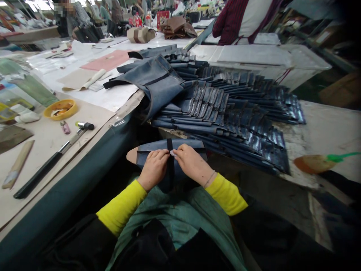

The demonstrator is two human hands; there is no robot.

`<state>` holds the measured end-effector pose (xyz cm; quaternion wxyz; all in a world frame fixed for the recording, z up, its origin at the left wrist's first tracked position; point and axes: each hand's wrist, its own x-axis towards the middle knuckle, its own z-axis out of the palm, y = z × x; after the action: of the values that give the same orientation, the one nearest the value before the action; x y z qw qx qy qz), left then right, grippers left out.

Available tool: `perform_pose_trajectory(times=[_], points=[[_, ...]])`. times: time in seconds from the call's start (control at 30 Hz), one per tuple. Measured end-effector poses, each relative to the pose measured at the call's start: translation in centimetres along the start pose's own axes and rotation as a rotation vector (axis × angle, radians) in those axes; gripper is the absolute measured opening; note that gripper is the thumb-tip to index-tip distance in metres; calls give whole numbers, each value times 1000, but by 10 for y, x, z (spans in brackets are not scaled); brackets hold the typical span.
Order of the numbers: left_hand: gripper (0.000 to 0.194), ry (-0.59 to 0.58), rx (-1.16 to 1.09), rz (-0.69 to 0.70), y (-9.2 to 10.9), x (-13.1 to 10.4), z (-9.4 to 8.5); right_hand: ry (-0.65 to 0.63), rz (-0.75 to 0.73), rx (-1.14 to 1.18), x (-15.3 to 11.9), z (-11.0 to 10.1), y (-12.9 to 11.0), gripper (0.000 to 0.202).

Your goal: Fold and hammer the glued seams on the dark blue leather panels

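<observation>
A dark blue leather-like piece (149,146) with a tan end (131,155) rests on my lap, and a black strip (169,143) crosses its middle. My left hand (154,166) is closed on the piece at the strip, thumb and fingers pressed together. From the other side my right hand (192,162) meets it, pinching a small whitish bit (173,153) against the strip; what the bit is I cannot make out. The fingertips of both hands nearly touch. A green apron (186,210) lies under the piece.
Stacked dark blue leather-like pieces (208,101) cover the bench ahead and right. On the left table lie a hammer (56,154), a wooden stick (19,163), small pink snips (65,127) and a yellow dish (60,108). A glue-brown container (314,164) with a green tip stands at right.
</observation>
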<state>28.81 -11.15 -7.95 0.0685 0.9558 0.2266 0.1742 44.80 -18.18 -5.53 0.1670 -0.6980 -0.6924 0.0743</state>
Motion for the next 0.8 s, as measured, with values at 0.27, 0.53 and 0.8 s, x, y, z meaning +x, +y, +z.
perform_pose_trajectory(times=[0.27, 0.53, 0.8], points=[[29, -16, 32, -18, 6, 4, -2, -42, 44, -153, 8, -5, -12, 28], [25, -1, 57, -30, 10, 3, -2, 71, -1, -48, 7, 12, 8, 30], [34, 30, 7, -84, 15, 2, 0, 170, 5, -9, -12, 10, 12, 28]])
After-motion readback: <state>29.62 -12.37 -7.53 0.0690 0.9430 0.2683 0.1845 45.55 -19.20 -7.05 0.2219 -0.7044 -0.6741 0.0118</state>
